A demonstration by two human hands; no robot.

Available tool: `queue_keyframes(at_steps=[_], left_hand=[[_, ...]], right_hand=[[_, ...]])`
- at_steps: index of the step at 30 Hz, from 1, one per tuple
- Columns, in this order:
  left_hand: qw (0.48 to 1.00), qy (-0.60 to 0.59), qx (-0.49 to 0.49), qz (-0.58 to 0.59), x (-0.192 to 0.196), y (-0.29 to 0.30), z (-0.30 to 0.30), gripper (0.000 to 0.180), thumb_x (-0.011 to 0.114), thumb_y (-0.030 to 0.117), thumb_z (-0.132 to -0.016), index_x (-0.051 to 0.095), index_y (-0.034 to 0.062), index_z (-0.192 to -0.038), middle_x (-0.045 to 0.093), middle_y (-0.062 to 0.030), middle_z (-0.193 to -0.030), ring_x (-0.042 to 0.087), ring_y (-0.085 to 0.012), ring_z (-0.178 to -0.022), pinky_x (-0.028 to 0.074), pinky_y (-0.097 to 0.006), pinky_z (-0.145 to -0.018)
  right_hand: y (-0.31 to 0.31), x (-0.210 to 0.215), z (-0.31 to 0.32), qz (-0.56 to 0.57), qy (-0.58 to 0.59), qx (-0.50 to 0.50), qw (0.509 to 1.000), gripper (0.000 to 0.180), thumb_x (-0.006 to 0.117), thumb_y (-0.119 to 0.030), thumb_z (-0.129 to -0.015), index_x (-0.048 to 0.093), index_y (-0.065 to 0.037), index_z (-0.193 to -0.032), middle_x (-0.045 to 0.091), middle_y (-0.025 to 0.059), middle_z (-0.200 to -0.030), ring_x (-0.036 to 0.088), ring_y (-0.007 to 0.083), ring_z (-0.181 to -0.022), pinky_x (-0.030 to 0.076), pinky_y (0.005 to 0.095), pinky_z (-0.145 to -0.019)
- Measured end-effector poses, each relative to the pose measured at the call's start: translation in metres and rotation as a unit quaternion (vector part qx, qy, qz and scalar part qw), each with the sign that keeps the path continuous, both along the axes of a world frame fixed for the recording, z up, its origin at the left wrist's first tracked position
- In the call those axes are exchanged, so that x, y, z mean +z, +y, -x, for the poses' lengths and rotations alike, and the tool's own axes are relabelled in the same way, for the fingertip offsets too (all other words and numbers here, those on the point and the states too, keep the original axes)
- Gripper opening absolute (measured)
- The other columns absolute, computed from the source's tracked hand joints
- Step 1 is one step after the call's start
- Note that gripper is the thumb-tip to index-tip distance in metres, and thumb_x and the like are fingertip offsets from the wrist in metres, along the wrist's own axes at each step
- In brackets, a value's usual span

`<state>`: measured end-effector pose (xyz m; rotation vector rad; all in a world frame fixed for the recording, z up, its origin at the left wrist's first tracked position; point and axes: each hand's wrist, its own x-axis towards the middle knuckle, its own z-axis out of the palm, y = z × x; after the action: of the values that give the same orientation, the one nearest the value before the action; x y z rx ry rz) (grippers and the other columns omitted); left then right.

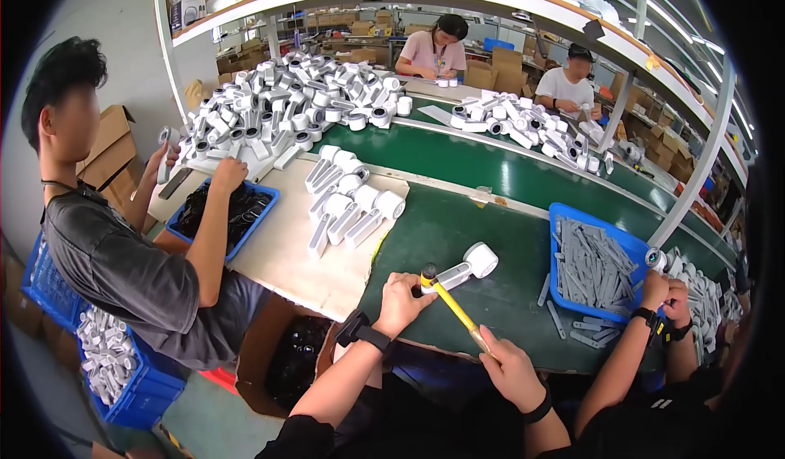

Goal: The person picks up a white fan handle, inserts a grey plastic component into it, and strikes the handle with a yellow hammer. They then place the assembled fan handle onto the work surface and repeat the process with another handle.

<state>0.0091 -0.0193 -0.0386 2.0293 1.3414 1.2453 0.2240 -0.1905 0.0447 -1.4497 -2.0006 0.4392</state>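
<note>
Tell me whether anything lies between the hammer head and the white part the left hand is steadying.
Nothing visible does. The left hand pins the white part on the green belt, and the right hand holds the yellow-handled hammer with its head right at the part's handle end, beside the left fingers.

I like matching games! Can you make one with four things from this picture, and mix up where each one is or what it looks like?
Things:
1. mallet
2. white part
3. blue bin of grey strips
4. white piece of card

Places:
A. on the green mat, at the right
B. yellow handle held in the right hand
C. lies under rows of white parts, left of the mat
D. held down on the mat by the left hand

Pairs: 1-B, 2-D, 3-A, 4-C
</note>
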Motion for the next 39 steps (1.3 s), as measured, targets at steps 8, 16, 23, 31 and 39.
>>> queue_keyframes(at_steps=[8, 16, 23, 31, 39], left_hand=[[1.0, 0.001, -0.006, -0.019, 0.0, -0.005, 0.001, 0.027, 0.083, 0.018, -0.069, 0.073, 0.0044, -0.09, 0.065, -0.01, -0.079, 0.057, -0.0277, -0.084, 0.047, -0.038, -0.079], [0.999, 0.003, 0.013, -0.047, -0.002, 0.003, -0.003, 0.025, 0.083, 0.02, -0.068, 0.07, 0.0054, -0.083, 0.066, -0.0087, -0.082, 0.058, -0.03, -0.088, 0.047, -0.041, -0.08], [1.0, -0.004, -0.003, -0.015, 0.006, -0.007, -0.001, 0.026, 0.082, 0.021, -0.069, 0.075, 0.0084, -0.091, 0.066, -0.0071, -0.081, 0.058, -0.0274, -0.089, 0.046, -0.04, -0.082], [1.0, 0.003, -0.006, -0.001, 0.005, -0.005, 0.0, 0.027, 0.082, 0.02, -0.07, 0.076, 0.0079, -0.093, 0.066, -0.0075, -0.081, 0.058, -0.0275, -0.089, 0.047, -0.039, -0.082], [1.0, 0.0, -0.005, -0.007, 0.007, -0.005, -0.003, 0.029, 0.082, 0.019, -0.069, 0.076, 0.0069, -0.094, 0.065, -0.0084, -0.08, 0.058, -0.0283, -0.087, 0.047, -0.04, -0.082]], right_hand=[[-0.012, 0.007, 0.006, -0.013, 0.024, -0.013, 1.0, 0.055, 0.063, -0.001, -0.088, 0.048, -0.001, -0.141, 0.058, 0.017, -0.085, 0.058, 0.0279, -0.071, 0.047, 0.0337, -0.068], [-0.008, -0.001, 0.007, 0.012, -0.021, -0.008, 1.0, 0.055, 0.064, -0.001, -0.088, 0.05, -0.004, -0.141, 0.058, 0.0155, -0.085, 0.059, 0.028, -0.073, 0.048, 0.0333, -0.07], [-0.014, -0.011, -0.007, -0.006, 0.037, -0.059, 0.998, 0.055, 0.065, 0.0, -0.086, 0.051, -0.002, -0.139, 0.057, 0.015, -0.081, 0.057, 0.0266, -0.07, 0.047, 0.0326, -0.068], [-0.011, -0.013, -0.008, 0.005, 0.024, -0.053, 0.998, 0.055, 0.064, 0.001, -0.086, 0.052, -0.003, -0.139, 0.057, 0.015, -0.081, 0.057, 0.0275, -0.07, 0.046, 0.0331, -0.068], [-0.003, -0.027, -0.018, -0.095, 0.061, -0.103, 0.988, 0.055, 0.063, 0.001, -0.087, 0.049, 0.0, -0.14, 0.056, 0.0152, -0.081, 0.054, 0.0248, -0.067, 0.046, 0.0312, -0.067]])
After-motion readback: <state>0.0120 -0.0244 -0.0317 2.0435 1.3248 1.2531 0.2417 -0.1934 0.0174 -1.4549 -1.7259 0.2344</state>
